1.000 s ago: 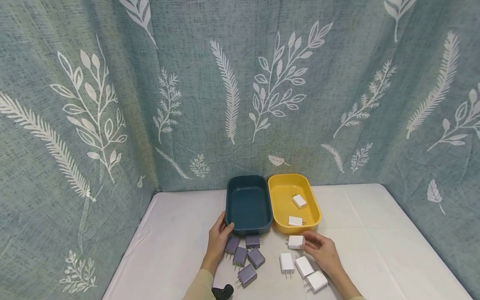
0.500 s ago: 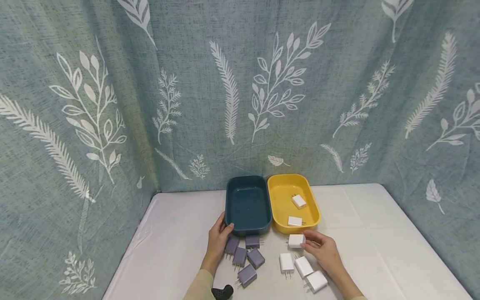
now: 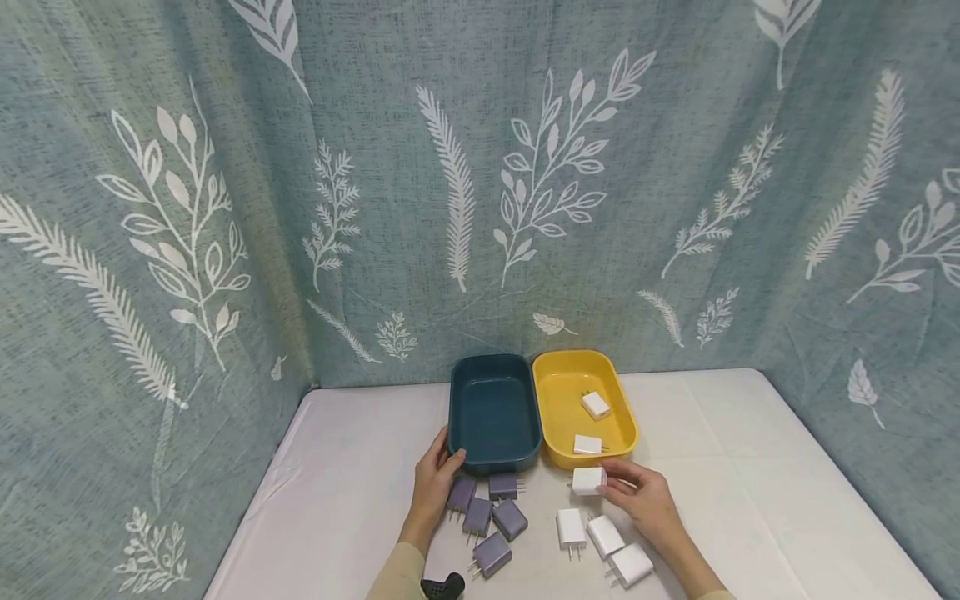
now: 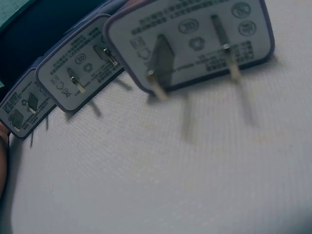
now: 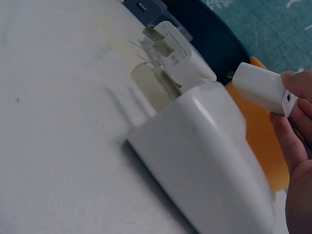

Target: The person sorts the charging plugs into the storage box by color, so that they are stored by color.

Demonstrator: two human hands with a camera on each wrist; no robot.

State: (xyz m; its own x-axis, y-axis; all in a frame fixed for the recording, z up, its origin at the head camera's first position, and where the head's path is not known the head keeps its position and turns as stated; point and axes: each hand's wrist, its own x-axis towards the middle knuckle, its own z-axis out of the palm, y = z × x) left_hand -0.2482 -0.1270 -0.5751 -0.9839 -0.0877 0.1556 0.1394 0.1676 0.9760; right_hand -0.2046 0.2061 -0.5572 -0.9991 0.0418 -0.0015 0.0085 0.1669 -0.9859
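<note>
At the back of the white tabletop (image 3: 337,500), close to a blue-green curtain (image 3: 405,208) printed with white leaves, a dark blue tray (image 3: 495,417) and a yellow tray (image 3: 558,408) stand side by side. The person's right hand (image 3: 643,497) pinches a white charger (image 3: 587,481) between thumb and fingers by its socket end, prongs pointing left, just in front of the yellow tray's near edge; I can't tell whether it touches the cloth. Two more white plugs (image 3: 596,406) lie inside that tray, and three loose white adapters (image 3: 570,528) sit nearer the person, below the right hand. Over on the left, the left hand (image 3: 433,482) grips the near left corner of the blue tray, thumb at the rim and fingers along the outer side. Five purple chargers (image 3: 510,520) are bunched before the blue tray. Beside the left sleeve (image 3: 401,573) something black (image 3: 442,587) pokes in, only partly visible.
</note>
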